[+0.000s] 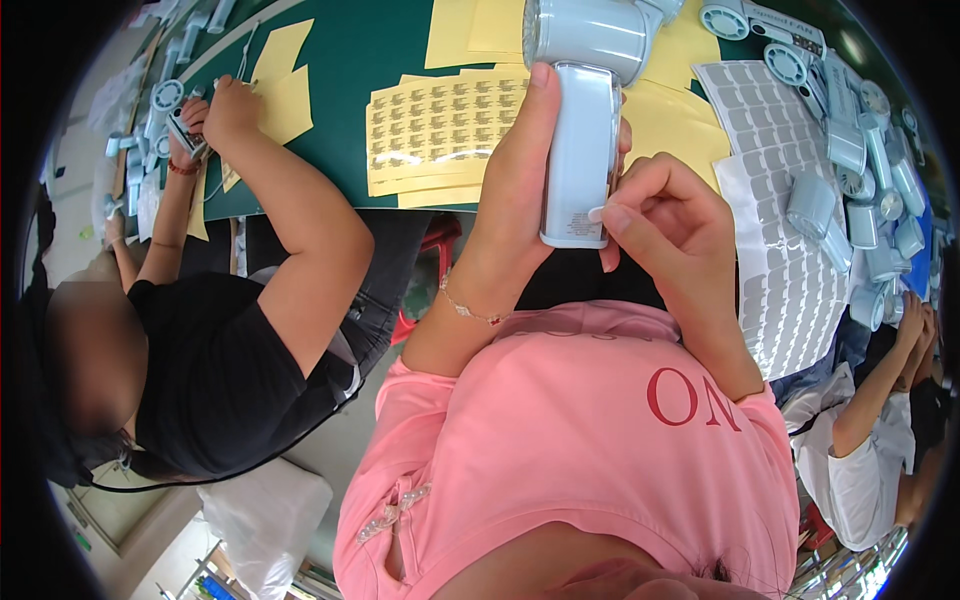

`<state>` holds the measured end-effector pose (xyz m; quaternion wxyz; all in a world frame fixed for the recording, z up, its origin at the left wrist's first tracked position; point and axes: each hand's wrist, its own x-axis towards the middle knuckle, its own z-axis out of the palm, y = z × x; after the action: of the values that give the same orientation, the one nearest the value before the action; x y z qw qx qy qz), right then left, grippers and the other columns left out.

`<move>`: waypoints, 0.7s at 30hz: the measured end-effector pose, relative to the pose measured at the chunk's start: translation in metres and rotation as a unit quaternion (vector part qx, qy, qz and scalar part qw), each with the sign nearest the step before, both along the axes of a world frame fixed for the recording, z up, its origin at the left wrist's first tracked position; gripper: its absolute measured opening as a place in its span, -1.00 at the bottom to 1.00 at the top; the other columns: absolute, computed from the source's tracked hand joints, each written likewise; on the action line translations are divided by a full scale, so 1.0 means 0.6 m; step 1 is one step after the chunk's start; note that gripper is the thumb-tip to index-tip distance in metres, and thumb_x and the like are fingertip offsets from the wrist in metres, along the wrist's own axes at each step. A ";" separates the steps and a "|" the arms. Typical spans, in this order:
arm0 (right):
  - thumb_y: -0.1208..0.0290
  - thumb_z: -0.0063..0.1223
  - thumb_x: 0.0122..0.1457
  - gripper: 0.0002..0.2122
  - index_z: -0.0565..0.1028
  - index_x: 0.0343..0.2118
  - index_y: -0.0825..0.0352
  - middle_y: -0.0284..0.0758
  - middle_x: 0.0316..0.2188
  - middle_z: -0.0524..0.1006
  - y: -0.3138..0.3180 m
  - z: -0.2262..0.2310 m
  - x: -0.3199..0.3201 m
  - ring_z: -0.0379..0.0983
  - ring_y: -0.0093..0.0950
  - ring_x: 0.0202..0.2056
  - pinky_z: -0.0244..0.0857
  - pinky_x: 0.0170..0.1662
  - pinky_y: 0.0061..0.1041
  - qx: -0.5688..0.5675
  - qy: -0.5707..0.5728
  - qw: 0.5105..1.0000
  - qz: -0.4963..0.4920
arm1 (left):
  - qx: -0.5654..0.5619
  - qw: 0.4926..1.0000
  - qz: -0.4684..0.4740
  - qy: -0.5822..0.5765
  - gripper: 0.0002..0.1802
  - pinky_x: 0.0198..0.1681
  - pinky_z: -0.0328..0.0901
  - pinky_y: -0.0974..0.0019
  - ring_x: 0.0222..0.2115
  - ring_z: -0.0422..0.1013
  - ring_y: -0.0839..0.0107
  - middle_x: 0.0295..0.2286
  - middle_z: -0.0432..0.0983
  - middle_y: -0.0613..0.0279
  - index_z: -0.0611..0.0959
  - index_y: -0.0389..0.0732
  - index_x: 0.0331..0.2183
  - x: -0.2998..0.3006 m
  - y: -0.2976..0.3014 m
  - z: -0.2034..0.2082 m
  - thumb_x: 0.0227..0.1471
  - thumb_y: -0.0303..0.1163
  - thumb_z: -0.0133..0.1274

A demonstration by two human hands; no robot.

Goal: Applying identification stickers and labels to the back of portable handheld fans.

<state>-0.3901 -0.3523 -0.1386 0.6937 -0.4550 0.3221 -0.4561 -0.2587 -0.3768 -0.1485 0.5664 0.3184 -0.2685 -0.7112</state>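
A light-blue handheld fan (582, 140) is upright in front of my chest, its round head at the far end and its handle toward me. My left hand (512, 185) is closed round the handle, thumb along its left side and fingertips showing at the right. Small dark print is on the handle's near end. Beside that print, my right hand (678, 210) pinches a small pale sticker (597, 214) between thumb and finger. The sticker touches or nearly touches the handle's lower right corner; I cannot tell which.
Yellow sheets of small printed labels (440, 130) lie on the green table (340, 110). To the right are a sheet of grey labels (785, 210) and a heap of light-blue fans (865, 150). A person in black (220, 370) handles a fan at left; another in white (850, 470) sits right.
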 end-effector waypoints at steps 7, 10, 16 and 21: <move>0.63 0.05 0.00 -0.92 0.37 -0.48 0.43 -0.38 -0.56 0.39 0.004 -0.001 0.000 0.33 -0.68 -0.60 0.22 -0.54 -0.74 -0.009 0.022 1.000 -0.018 | 0.012 1.000 -0.005 0.007 -0.42 -0.57 0.24 0.52 -0.63 0.31 0.59 -0.57 0.40 0.27 0.43 -0.23 -0.28 -0.002 0.000 -0.001 0.11 0.12 -0.39; 0.63 0.06 0.00 -0.91 0.37 -0.49 0.42 -0.40 -0.57 0.39 0.005 0.001 0.000 0.32 -0.70 -0.60 0.20 -0.55 -0.75 -0.015 0.040 0.999 -0.022 | 0.010 1.000 -0.002 0.002 -0.42 -0.57 0.24 0.52 -0.63 0.31 0.59 -0.57 0.40 0.27 0.43 -0.22 -0.29 -0.002 0.001 -0.003 0.11 0.12 -0.39; 0.63 0.07 -0.01 -0.90 0.35 -0.51 0.39 -0.43 -0.57 0.38 0.010 -0.011 0.000 0.29 -0.74 -0.61 0.17 -0.56 -0.77 -0.058 0.083 0.994 -0.039 | 0.019 1.000 0.010 -0.016 -0.44 -0.57 0.22 0.53 -0.62 0.30 0.60 -0.57 0.40 0.27 0.43 -0.20 -0.31 -0.004 0.004 -0.007 0.11 0.12 -0.38; 0.65 0.06 -0.02 -0.89 0.35 -0.51 0.38 -0.43 -0.57 0.36 0.012 -0.011 -0.001 0.28 -0.73 -0.61 0.15 -0.56 -0.76 -0.158 0.178 0.969 -0.064 | 0.018 0.999 0.007 -0.027 -0.43 -0.56 0.21 0.53 -0.62 0.30 0.60 -0.59 0.40 0.27 0.44 -0.22 -0.31 -0.004 0.005 -0.009 0.10 0.12 -0.37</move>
<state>-0.3908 -0.3452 -0.1453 0.5139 -0.6108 0.3931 -0.4563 -0.2612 -0.3736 -0.1541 0.5584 0.3496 -0.2689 -0.7026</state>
